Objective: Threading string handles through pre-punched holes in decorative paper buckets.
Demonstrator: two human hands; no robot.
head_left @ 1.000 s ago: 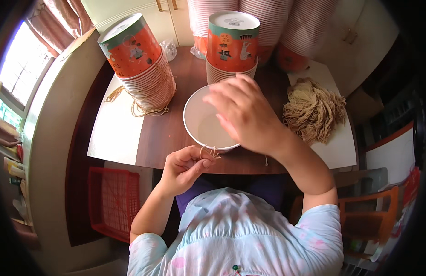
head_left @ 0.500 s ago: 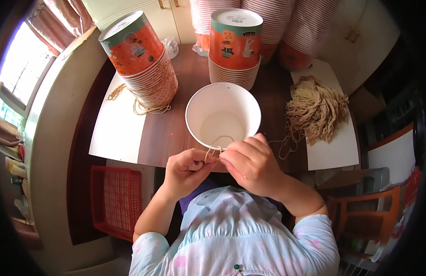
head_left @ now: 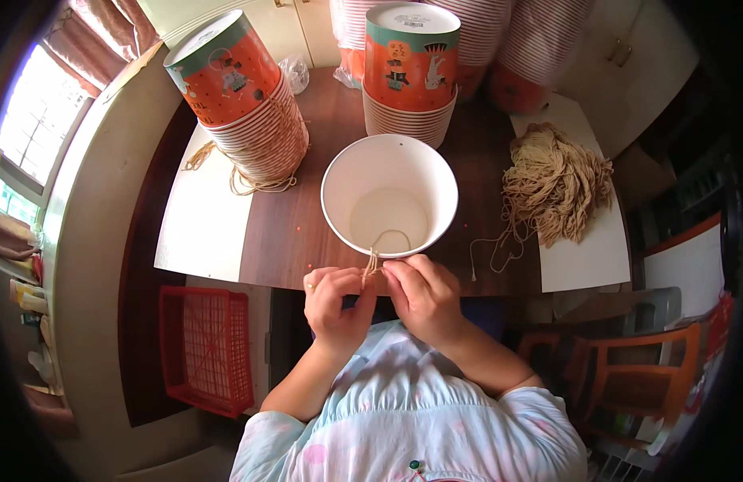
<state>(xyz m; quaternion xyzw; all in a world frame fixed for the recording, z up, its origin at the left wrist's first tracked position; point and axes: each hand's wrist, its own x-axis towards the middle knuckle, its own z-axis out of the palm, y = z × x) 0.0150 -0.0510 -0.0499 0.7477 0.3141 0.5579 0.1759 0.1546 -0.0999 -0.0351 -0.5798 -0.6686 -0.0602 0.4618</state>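
Observation:
A white paper bucket stands with its mouth toward me at the middle of the table. Beige cord passes over its near rim, and one end curls inside against the wall. Closed at the rim, my left hand pinches the cord between thumb and fingers. Just to its right, my right hand pinches another part of the same cord. The strands between the two hands look looped or knotted; the fingers partly hide them.
A pile of beige cords lies at the right on a white board. Nested orange-green buckets stand behind, with another corded stack at left. A red plastic basket sits below the table's left edge; a wooden chair is at right.
Both hands have turned and drawn slightly apart, with the right one lower. The cord between them has been pulled closer into a tighter bunch at the rim.

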